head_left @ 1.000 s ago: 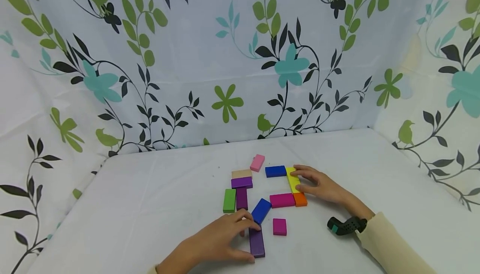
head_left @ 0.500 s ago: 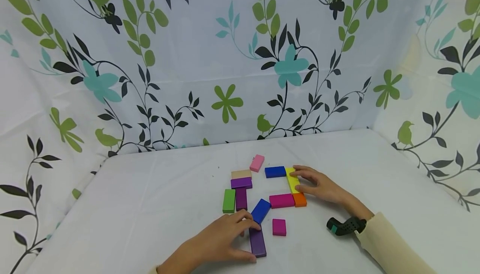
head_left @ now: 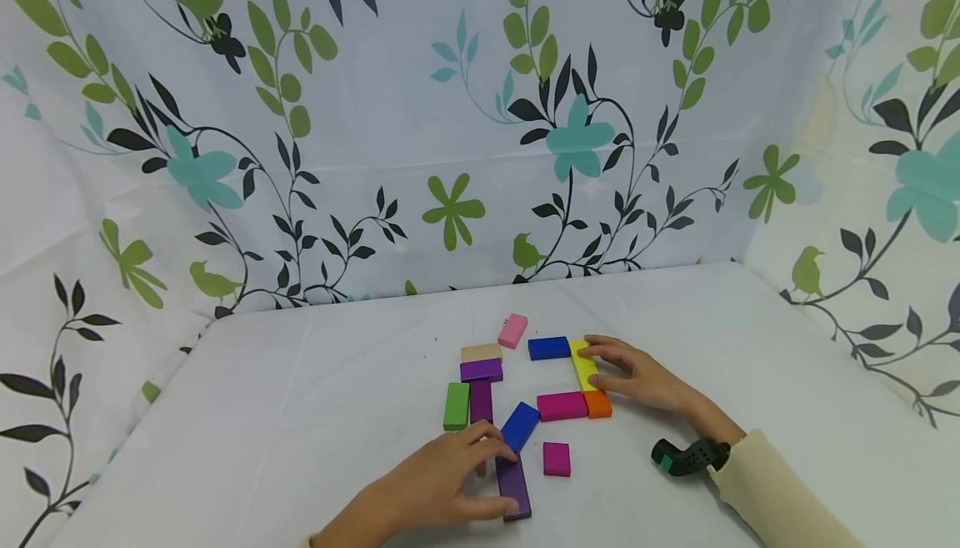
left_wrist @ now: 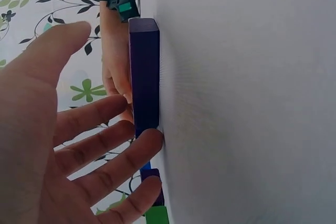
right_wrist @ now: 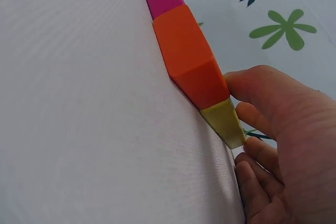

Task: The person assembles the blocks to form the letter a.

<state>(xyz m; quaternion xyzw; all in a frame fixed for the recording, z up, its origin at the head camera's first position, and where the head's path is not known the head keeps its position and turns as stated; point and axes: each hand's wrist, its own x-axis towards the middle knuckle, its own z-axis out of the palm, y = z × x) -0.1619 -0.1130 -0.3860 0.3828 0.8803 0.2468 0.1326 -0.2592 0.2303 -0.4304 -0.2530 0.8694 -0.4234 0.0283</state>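
Note:
In the head view my left hand (head_left: pixel 442 475) is over a long dark purple block (head_left: pixel 513 485), its index fingertip at the block's far end and its thumb tip overlapping the near end. The left wrist view shows the fingers spread, with the thumb apart from the purple block (left_wrist: pixel 144 72). A blue block (head_left: pixel 520 426) meets the purple one's far end at a slant. My right hand (head_left: pixel 641 373) rests at a yellow block (head_left: pixel 583 366), fingertips and thumb touching it. An orange block (head_left: pixel 597 404) adjoins the yellow one, and a magenta block (head_left: pixel 562 406) adjoins the orange.
A small magenta block (head_left: pixel 557 460) lies apart between the hands. Beyond them lie a blue block (head_left: pixel 549 348) and a pink block (head_left: pixel 513 330). Left of these, tan (head_left: pixel 481 353), violet (head_left: pixel 481 370), plum (head_left: pixel 481 400) and green (head_left: pixel 456 405) blocks sit together. A patterned curtain (head_left: pixel 360 156) hangs behind the table.
My left thumb has shifted right, from beside the purple block's near end to overlapping it. The right hand stays at the yellow block. The head view has shifted slightly.

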